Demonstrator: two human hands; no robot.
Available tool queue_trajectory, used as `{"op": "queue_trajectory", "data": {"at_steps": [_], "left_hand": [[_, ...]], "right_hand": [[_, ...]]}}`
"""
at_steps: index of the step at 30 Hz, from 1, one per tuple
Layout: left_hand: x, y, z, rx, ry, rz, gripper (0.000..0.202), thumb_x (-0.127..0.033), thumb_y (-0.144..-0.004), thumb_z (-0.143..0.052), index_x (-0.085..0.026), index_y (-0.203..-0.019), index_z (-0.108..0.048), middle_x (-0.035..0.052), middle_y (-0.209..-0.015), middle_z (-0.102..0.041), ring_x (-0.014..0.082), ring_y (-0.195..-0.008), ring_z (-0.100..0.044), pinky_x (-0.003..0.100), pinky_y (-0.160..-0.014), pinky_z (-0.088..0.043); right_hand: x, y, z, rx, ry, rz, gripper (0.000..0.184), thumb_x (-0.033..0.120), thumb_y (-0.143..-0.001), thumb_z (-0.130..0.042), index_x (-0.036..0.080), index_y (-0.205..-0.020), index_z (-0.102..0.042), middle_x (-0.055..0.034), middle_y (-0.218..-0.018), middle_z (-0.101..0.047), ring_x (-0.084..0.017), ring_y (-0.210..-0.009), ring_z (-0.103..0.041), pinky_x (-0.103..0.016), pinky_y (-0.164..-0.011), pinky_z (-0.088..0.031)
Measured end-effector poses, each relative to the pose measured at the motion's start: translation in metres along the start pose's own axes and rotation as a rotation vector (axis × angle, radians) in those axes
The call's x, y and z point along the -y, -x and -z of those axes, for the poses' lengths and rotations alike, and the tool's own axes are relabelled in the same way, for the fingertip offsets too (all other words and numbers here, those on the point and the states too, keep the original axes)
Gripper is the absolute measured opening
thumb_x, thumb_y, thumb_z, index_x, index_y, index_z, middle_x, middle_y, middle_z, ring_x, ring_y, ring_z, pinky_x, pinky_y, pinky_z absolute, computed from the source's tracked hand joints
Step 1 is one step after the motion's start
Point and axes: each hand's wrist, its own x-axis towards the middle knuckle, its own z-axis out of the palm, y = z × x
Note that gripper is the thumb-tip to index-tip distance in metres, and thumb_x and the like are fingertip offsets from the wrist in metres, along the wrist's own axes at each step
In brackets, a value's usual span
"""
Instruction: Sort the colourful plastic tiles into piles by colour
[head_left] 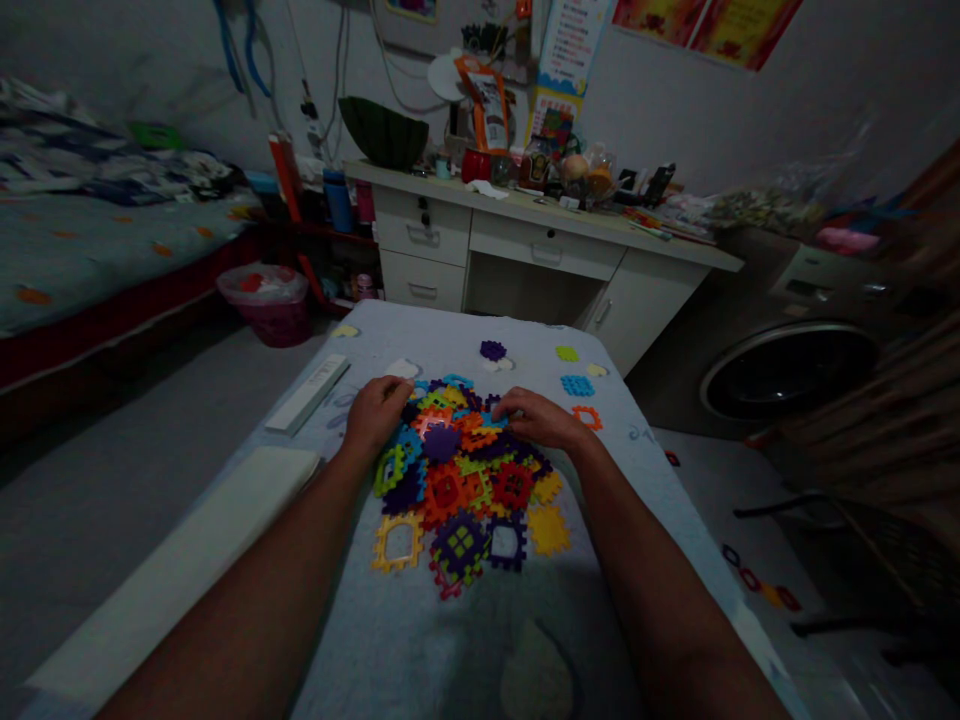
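Note:
A heap of colourful interlocking plastic tiles [457, 480] lies on a table covered with a pale blue cloth [450, 640]. My left hand [375, 412] rests palm down on the heap's far left edge, fingers curled over the tiles. My right hand [538, 416] lies on the far right edge, fingers stretched leftward onto the pieces. Neither hand has plainly lifted a tile. Loose tiles lie beyond the heap: a purple one [493, 350], a green one [567, 353], a blue one [577, 385] and an orange one [587, 416].
Two long white boxes [308, 392] [180, 570] lie along the table's left side. A cluttered white desk [540, 240] stands beyond, a bed [97, 240] at left, a pink bin [266, 300] on the floor, a washing machine [795, 370] at right. A few tiles [757, 580] lie on the floor.

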Motion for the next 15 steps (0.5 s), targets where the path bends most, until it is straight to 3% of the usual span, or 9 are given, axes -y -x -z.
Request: {"op": "queue_trajectory", "data": {"at_steps": [5, 9, 11, 15], "left_hand": [[0.000, 0.000, 0.000, -0.002, 0.058, 0.023, 0.042, -0.052, -0.082, -0.048, -0.019, -0.091, -0.070, 0.0047, -0.097, -0.072, 0.0229, -0.094, -0.064, 0.033, -0.087, -0.047], [0.003, -0.002, -0.001, 0.002, 0.016, 0.020, 0.035, -0.045, -0.080, -0.049, -0.020, -0.091, -0.070, 0.0056, -0.099, -0.072, 0.0236, -0.096, -0.064, 0.034, -0.088, -0.047], [0.005, -0.003, -0.002, 0.000, -0.019, 0.008, 0.034, -0.043, -0.078, -0.049, -0.020, -0.090, -0.070, 0.0066, -0.099, -0.071, 0.0242, -0.095, -0.064, 0.034, -0.087, -0.048], [0.004, -0.002, -0.002, 0.006, -0.072, -0.015, 0.033, -0.041, -0.077, -0.049, -0.019, -0.090, -0.070, 0.0080, -0.099, -0.070, 0.0245, -0.096, -0.063, 0.035, -0.088, -0.048]], "right_hand": [[-0.006, 0.001, 0.004, -0.034, -0.095, -0.074, 0.022, 0.009, -0.078, -0.062, 0.018, -0.095, -0.071, -0.0038, -0.095, -0.065, -0.015, -0.085, -0.061, -0.025, -0.076, -0.047], [-0.008, 0.007, 0.020, -0.150, -0.138, -0.161, 0.016, 0.019, -0.080, -0.061, 0.018, -0.094, -0.070, -0.0033, -0.094, -0.070, -0.017, -0.090, -0.063, -0.027, -0.082, -0.047], [-0.016, 0.012, 0.030, -0.288, -0.185, -0.244, 0.021, 0.025, -0.080, -0.059, 0.018, -0.098, -0.067, -0.0028, -0.092, -0.069, -0.017, -0.087, -0.063, -0.028, -0.081, -0.048], [-0.051, 0.028, 0.047, -0.714, -0.246, -0.450, 0.039, 0.027, -0.077, -0.055, 0.017, -0.115, -0.055, 0.0008, -0.078, -0.062, -0.015, -0.074, -0.061, -0.026, -0.070, -0.048]]}}
